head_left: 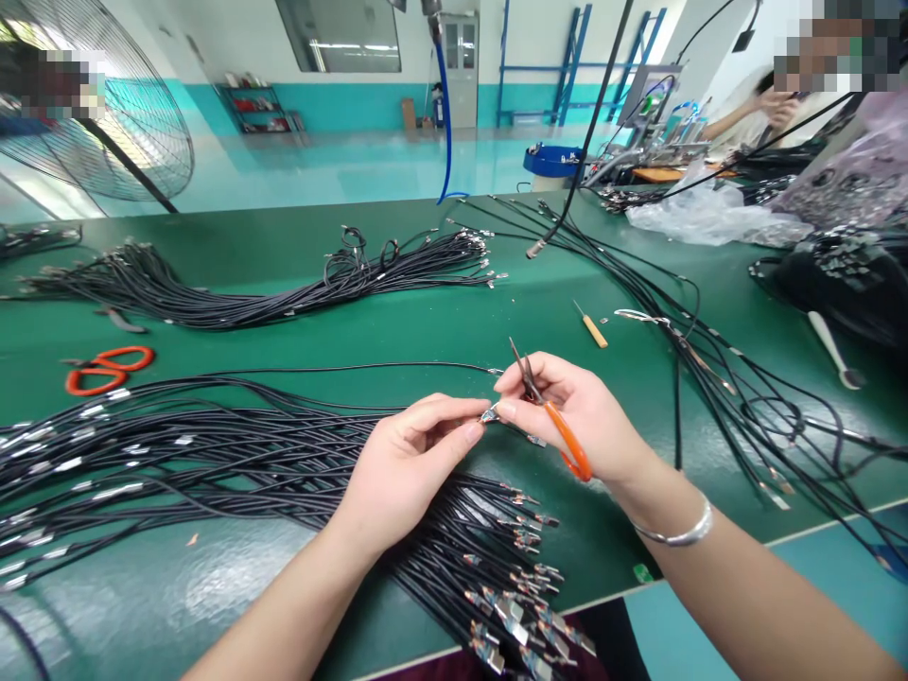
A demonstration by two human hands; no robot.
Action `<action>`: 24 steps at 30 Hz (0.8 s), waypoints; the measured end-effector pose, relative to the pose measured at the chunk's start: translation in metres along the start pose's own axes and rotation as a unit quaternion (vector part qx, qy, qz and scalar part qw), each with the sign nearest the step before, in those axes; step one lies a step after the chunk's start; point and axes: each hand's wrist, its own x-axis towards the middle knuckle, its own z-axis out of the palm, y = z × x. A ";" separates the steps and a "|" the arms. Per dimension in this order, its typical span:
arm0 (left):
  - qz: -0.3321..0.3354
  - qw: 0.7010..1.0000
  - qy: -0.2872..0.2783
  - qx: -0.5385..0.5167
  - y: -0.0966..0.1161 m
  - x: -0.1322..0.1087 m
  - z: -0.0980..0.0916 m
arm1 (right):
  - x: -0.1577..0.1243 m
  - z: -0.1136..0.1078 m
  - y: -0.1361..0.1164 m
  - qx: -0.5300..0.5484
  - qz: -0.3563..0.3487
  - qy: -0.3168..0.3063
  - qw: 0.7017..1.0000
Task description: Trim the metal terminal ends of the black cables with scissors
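Observation:
My left hand (411,454) pinches the small metal end of a black cable (489,413) between thumb and fingers. My right hand (574,416) touches the same metal end with its fingertips and holds orange-handled scissors (550,416), blades pointing up and away. Both hands hover over a large bundle of black cables (248,463) with metal connectors, spread across the green table (426,326) toward the near edge.
A second cable bundle (284,284) lies farther back. Spare orange scissors (106,369) rest at the left, a wooden-handled awl (592,326) near the middle. Loose cables (709,369) trail to the right beside plastic bags (709,213). A co-worker's hand (777,109) shows at the far right.

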 end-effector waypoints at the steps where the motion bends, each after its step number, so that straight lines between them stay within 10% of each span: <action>1: 0.001 1.000 -0.002 0.004 0.000 0.000 0.000 | 0.000 0.000 0.000 0.002 -0.001 -0.001 1.000; 24: 0.132 0.979 0.088 0.127 -0.003 -0.006 0.011 | 0.001 0.001 0.000 0.046 0.011 0.002 0.999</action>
